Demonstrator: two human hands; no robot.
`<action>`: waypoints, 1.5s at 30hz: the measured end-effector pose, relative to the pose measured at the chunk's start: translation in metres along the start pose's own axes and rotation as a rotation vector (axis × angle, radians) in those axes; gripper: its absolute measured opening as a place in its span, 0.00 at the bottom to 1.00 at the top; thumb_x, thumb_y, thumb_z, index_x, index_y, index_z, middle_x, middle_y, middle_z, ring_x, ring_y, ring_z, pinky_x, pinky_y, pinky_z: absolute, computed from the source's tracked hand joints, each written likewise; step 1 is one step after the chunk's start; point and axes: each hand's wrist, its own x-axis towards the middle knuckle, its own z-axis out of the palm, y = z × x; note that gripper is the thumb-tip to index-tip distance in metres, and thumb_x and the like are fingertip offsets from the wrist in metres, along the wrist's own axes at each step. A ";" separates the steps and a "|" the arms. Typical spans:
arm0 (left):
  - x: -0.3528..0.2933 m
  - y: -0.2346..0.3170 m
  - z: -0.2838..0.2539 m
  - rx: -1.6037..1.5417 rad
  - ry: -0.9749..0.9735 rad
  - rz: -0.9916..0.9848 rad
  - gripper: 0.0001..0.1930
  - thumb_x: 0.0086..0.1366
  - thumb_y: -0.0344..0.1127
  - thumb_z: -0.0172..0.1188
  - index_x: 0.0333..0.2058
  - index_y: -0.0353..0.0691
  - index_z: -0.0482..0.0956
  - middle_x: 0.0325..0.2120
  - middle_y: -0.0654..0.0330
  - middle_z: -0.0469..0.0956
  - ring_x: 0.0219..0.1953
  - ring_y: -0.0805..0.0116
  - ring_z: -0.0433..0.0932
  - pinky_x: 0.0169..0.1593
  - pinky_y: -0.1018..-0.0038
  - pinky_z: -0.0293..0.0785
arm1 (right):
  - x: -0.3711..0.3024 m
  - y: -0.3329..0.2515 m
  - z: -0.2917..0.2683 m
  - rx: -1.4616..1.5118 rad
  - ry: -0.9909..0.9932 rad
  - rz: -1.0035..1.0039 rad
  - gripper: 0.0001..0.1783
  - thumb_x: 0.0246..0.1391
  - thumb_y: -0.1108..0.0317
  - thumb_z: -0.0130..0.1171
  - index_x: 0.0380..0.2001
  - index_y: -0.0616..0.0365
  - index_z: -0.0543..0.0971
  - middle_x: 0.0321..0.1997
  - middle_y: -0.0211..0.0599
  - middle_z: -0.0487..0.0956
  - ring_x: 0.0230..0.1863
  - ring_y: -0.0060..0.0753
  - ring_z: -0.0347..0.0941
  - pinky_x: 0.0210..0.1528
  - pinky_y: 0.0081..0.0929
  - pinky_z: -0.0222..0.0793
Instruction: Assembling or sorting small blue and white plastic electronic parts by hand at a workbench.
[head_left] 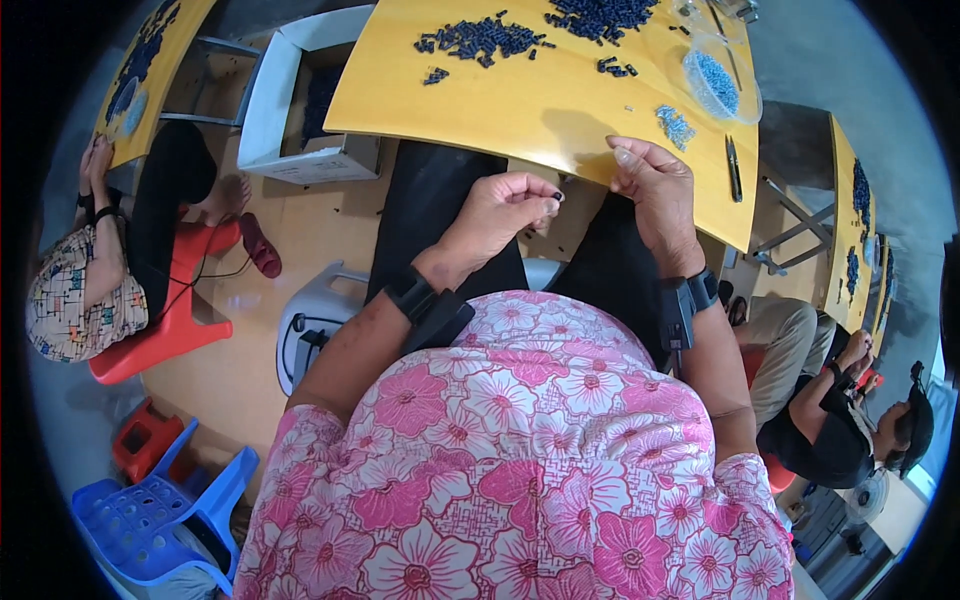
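Note:
My left hand (pixel 492 222), off the table's near edge above my lap, pinches a small dark part (pixel 557 196) between thumb and forefinger. To its right, my right hand (pixel 658 192) is raised at the edge of the yellow table (pixel 560 105) with thumb and forefinger together. Anything in that pinch is too small to make out. Just beyond the right hand lies a little heap of light-blue, silvery small pieces (pixel 675 127). A clear round tub (pixel 712 82) farther back holds more of them. Small dark-blue parts form a loose pile (pixel 483 40) and a denser pile (pixel 600 16).
A slim black-handled tool (pixel 734 168) lies near the table's right edge. An open white box (pixel 285 95) with dark contents stands left of the table. Co-workers sit at yellow tables on both sides. A blue plastic stool (pixel 150 515) stands behind on the left.

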 end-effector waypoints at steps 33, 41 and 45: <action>-0.002 -0.001 -0.003 0.062 0.005 0.018 0.08 0.61 0.29 0.60 0.37 0.32 0.77 0.30 0.62 0.78 0.31 0.78 0.76 0.37 0.82 0.75 | -0.029 0.022 0.028 0.075 -0.250 0.142 0.08 0.54 0.72 0.58 0.35 0.63 0.81 0.21 0.30 0.77 0.22 0.19 0.70 0.29 0.18 0.67; -0.004 0.002 -0.002 0.085 0.005 0.016 0.07 0.61 0.30 0.61 0.36 0.32 0.77 0.28 0.63 0.78 0.29 0.79 0.76 0.36 0.82 0.74 | -0.030 0.024 0.028 -0.002 -0.246 0.134 0.08 0.55 0.72 0.58 0.35 0.62 0.81 0.21 0.28 0.77 0.22 0.18 0.70 0.30 0.17 0.66; -0.004 0.001 -0.002 0.063 0.001 0.020 0.07 0.61 0.29 0.61 0.36 0.32 0.77 0.28 0.63 0.78 0.29 0.79 0.76 0.36 0.82 0.74 | -0.032 0.020 0.030 -0.061 -0.241 0.076 0.07 0.54 0.73 0.58 0.34 0.62 0.82 0.22 0.28 0.77 0.24 0.18 0.71 0.31 0.17 0.67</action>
